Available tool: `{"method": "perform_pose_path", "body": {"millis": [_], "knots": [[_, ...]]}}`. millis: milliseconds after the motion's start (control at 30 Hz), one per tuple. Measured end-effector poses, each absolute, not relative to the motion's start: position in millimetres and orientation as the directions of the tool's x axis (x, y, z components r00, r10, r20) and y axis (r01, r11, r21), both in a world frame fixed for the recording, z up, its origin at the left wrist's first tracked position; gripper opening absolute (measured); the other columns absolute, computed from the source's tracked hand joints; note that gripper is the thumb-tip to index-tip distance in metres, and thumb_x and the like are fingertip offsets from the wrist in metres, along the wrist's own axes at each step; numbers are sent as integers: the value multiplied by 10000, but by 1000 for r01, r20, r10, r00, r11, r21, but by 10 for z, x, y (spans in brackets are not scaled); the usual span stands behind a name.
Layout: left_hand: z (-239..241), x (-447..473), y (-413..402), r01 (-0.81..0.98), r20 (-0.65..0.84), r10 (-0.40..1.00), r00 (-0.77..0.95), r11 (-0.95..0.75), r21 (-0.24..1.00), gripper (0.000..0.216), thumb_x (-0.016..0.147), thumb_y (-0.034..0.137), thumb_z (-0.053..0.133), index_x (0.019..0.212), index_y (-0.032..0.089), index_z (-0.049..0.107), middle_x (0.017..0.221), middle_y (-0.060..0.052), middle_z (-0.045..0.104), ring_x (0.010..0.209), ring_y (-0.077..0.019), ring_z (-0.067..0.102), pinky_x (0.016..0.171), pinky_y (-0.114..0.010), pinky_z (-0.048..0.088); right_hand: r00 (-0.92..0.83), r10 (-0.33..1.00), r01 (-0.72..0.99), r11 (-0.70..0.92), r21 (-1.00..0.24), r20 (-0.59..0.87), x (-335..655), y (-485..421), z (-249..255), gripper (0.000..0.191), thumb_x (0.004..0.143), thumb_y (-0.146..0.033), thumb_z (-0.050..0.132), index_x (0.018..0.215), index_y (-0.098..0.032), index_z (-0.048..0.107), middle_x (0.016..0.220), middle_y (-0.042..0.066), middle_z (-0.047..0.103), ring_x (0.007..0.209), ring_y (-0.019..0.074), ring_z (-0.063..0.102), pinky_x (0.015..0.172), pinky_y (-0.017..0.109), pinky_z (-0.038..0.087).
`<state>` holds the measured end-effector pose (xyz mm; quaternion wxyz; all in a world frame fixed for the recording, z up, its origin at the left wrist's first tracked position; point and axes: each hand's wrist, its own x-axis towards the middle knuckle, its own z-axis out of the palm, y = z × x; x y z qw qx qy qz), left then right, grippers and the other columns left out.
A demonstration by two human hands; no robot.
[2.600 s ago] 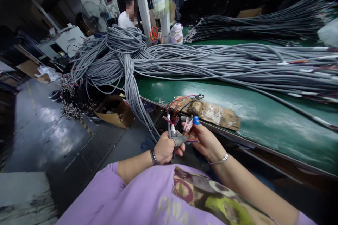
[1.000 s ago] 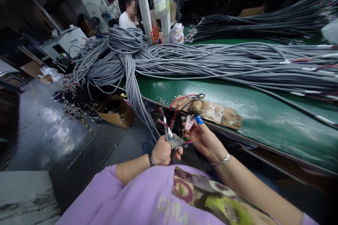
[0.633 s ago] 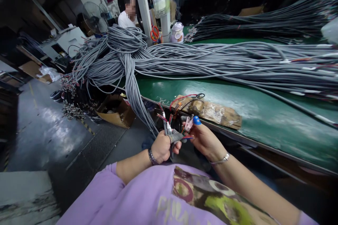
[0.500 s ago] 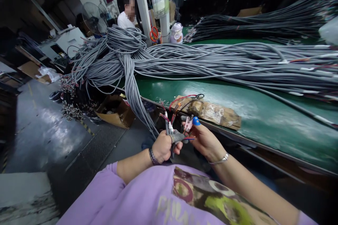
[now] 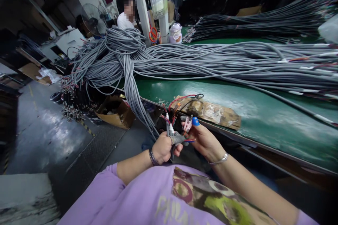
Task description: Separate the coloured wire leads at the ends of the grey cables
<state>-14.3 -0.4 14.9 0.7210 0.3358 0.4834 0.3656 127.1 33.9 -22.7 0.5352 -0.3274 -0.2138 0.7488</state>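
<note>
My left hand [image 5: 166,147] is closed round the ends of several grey cables [image 5: 169,128], with a grey cover on its thumb. Thin coloured wires [image 5: 164,116] fan out of the stripped ends. Red and blue wires [image 5: 189,141] stick out to the right past that thumb. Close by, my right hand [image 5: 203,137] pinches a small pale pink piece [image 5: 187,125], perhaps a connector or clip; its exact kind is unclear. A blue cover [image 5: 195,121] sits on a digit of this hand. The held cables hang down from a grey bundle [image 5: 132,88] on the bench.
A worn wooden block [image 5: 211,112] with red and black leads lies at the front edge of the green bench [image 5: 264,107]. Long grey cables [image 5: 211,59] run along it, black ones [image 5: 253,26] behind. A cardboard box [image 5: 116,112] stands below left. A person [image 5: 126,20] is behind the post.
The red and blue wires by my left thumb have shifted slightly downward. Both hands otherwise keep nearly the same place and hold.
</note>
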Motion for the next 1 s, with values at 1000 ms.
{"method": "perform_pose_path", "body": {"millis": [1000], "knots": [[94, -90, -153, -292, -353, 927, 127, 375, 880, 438, 586, 495, 782, 619, 152, 511, 471, 14, 559, 326, -80, 459, 338, -197, 303, -236, 928, -635, -371, -678, -288, 1274, 292, -114, 312, 704, -509, 766, 755, -210, 690, 676, 2, 662, 583, 125, 554, 500, 234, 447]]}}
